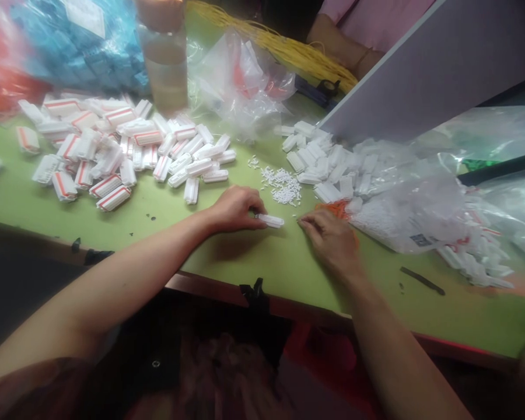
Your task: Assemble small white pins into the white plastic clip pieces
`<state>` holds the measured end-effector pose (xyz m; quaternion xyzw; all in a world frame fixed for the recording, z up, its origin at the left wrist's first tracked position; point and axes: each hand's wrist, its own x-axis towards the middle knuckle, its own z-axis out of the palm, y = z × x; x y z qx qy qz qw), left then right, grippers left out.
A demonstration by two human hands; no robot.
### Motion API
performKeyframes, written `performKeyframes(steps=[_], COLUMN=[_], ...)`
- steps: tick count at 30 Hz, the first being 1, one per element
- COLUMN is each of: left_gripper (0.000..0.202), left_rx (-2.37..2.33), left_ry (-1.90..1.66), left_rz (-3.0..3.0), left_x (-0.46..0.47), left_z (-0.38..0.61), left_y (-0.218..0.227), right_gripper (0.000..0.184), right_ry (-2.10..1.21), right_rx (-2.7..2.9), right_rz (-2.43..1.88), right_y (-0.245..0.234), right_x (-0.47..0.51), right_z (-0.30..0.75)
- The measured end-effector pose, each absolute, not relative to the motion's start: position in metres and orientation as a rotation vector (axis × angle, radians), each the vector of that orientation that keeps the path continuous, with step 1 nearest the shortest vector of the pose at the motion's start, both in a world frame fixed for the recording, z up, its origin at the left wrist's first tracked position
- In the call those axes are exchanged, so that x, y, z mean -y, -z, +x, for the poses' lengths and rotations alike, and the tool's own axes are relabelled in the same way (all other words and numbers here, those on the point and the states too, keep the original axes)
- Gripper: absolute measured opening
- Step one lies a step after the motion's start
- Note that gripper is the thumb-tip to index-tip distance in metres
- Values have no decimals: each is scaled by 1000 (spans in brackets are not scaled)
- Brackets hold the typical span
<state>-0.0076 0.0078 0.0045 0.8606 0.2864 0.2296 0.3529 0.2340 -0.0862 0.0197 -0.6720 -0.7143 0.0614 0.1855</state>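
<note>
On table (pixel 227 256), your left hand (pixel 238 208) pinches case (pixel 272 221); to right, your right hand (pixel 330 236) nearly closed, contents unclear, pellets (pixel 283 185) far-left of it.

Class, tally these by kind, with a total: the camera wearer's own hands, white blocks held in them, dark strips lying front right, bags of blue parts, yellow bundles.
Left hand and right hand: 2
White block held: 1
Dark strip: 1
Bag of blue parts: 1
Yellow bundle: 1
Total: 6

Head view: at head height, looking forward and down!
Counter (pixel 289 280): close below, right across frame!
Left hand (pixel 235 209), right hand (pixel 335 242): mid-frame, seen from above!
</note>
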Motion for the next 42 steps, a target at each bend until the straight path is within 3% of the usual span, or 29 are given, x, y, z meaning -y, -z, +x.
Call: performKeyframes(steps=[7,12,20,34,42], left_gripper=[19,19,20,28,20], left_rx=[-744,-737,-747,-755,-751], left_ry=[-584,-602,-596,-604,-606], left_rz=[2200,2202,2207,2255,2251], left_x=[-8,-9,-7,-8,-7], left_z=[-8,-8,-8,-7,-7], left_y=[-6,-6,-6,-3,-3], right_gripper=[34,30,19,27,26], right_ry=[-168,-132,-286,320,391], right_rx=[1635,1609,1829,2354,2378], right_rz=[-2103,-2144,-1786,-1668,-1629], right_y=[-10,-6,-34,-41,-34], right_x=[97,91,89,79,92], right_z=[230,221,186,154,153])
